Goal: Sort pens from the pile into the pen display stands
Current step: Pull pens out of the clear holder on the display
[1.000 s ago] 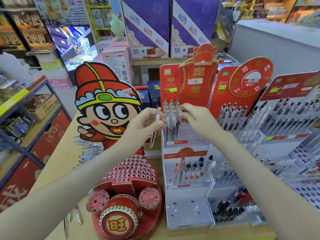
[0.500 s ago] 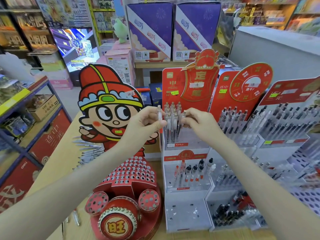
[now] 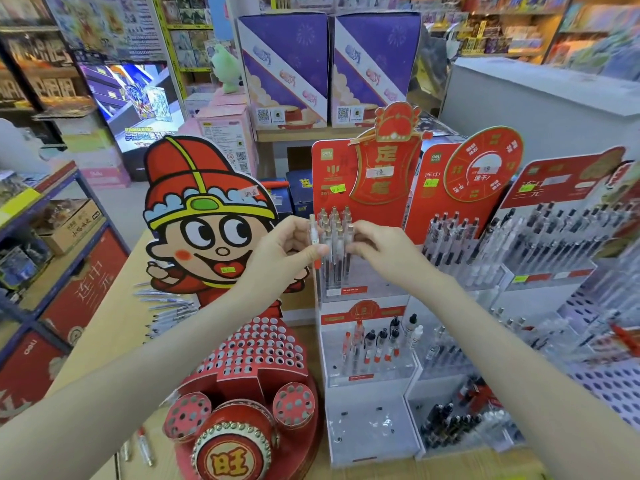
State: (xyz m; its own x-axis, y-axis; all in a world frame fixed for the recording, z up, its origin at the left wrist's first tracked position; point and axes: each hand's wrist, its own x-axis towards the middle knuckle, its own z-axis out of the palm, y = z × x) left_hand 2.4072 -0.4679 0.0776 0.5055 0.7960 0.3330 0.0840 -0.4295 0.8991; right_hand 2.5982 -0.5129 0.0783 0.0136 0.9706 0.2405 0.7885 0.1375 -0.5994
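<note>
My left hand (image 3: 284, 245) pinches a clear pen (image 3: 313, 233) upright at the left edge of the top tier of the white and red display stand (image 3: 363, 306). Several clear pens with gold tips (image 3: 336, 237) stand in that tier. My right hand (image 3: 377, 247) touches those pens from the right, its fingers curled round the outermost ones. A pile of loose pens (image 3: 166, 306) lies on the wooden table behind my left forearm. The stand's middle tier holds several pens (image 3: 377, 337) with red and black parts.
A red round stand (image 3: 256, 348) full of holes, backed by a cartoon figure (image 3: 207, 220), sits in front of me. More pen stands (image 3: 540, 244) fill the right side. Blue shelving (image 3: 52, 237) runs along the left. Two loose pens (image 3: 143, 448) lie near the table's front.
My left hand has brought the clear pen upright and right, up against the top tier's left edge. My right hand stays at the pens in that tier.
</note>
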